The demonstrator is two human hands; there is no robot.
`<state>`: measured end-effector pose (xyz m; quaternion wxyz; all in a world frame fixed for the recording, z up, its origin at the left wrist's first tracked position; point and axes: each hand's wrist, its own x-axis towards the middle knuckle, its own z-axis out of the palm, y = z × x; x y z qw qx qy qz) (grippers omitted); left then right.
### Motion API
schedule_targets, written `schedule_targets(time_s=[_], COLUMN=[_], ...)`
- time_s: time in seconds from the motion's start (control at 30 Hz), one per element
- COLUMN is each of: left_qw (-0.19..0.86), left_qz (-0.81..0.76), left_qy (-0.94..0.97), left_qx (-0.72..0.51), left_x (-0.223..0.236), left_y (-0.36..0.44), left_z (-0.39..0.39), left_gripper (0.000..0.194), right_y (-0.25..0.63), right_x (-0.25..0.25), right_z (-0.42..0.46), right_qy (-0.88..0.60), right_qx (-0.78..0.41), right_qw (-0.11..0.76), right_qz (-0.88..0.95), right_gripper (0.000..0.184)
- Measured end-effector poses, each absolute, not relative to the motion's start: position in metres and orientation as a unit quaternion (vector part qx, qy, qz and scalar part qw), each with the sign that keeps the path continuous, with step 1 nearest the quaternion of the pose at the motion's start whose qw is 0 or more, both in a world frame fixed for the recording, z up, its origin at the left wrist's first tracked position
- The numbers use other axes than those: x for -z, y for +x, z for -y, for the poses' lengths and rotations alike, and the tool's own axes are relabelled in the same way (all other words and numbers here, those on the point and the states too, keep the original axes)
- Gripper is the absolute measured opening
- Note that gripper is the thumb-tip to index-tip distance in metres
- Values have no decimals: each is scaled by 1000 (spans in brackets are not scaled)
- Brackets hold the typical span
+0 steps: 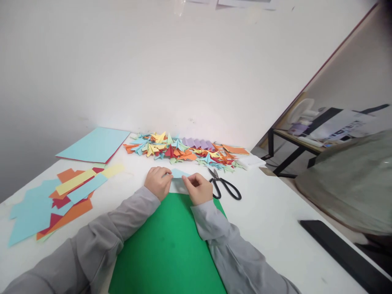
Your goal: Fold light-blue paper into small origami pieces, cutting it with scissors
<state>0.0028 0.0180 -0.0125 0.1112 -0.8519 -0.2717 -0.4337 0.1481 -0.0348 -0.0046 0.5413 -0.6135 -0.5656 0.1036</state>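
A small light blue piece of paper (178, 174) is pinched between my two hands, just beyond the far edge of a large green sheet (167, 241). My left hand (158, 182) is closed on its left end, while the thumb and fingers of my right hand (199, 188) grip the right end. Part of the paper is hidden behind my fingers. Black-handled scissors (225, 183) lie right of my right hand, blades slightly apart. Beyond both hands is a long heap of small folded paper shapes (183, 152) in several colours.
Cut paper pieces (61, 200) in blue, orange, red and yellow overlap at the left. A stack of blue sheets (94, 145) lies at the back left by the wall. At the right are a long black object (339, 251) and a low shelf (295, 141).
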Motion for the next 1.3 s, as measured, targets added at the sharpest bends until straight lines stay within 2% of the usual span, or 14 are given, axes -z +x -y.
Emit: schedule_targets(time_s=[0.07, 0.13, 0.2, 0.3, 0.5, 0.7, 1.13, 1.3], left_qw=[114, 116, 117, 120, 124, 135, 182, 174], left_qz=[273, 270, 264, 252, 236, 229, 261, 275], left_qy=[-853, -858, -861, -869, -882, -875, -832, -828], left_qx=[430, 423, 418, 408, 390, 405, 454, 457], left_x=[13, 13, 13, 12, 10, 8, 3, 3], left_y=[3, 3, 5, 6, 7, 5, -15, -16], left_z=[-18, -18, -17, -15, -13, -14, -30, -32], left_gripper=[14, 13, 13, 12, 13, 14, 16, 15], right_y=[148, 147, 146, 144, 145, 148, 176, 181], right_x=[3, 4, 6, 7, 6, 6, 17, 13], right_z=[38, 38, 37, 34, 33, 34, 20, 23], right_qy=[-570, -531, -515, -500, -498, -519, -600, -624], right_qx=[58, 158, 215, 261, 274, 254, 249, 233], right_qw=[485, 409, 349, 315, 274, 265, 304, 366], right_qz=[661, 725, 753, 763, 776, 772, 697, 650], right_gripper=[16, 17, 14, 15, 17, 9, 9, 6])
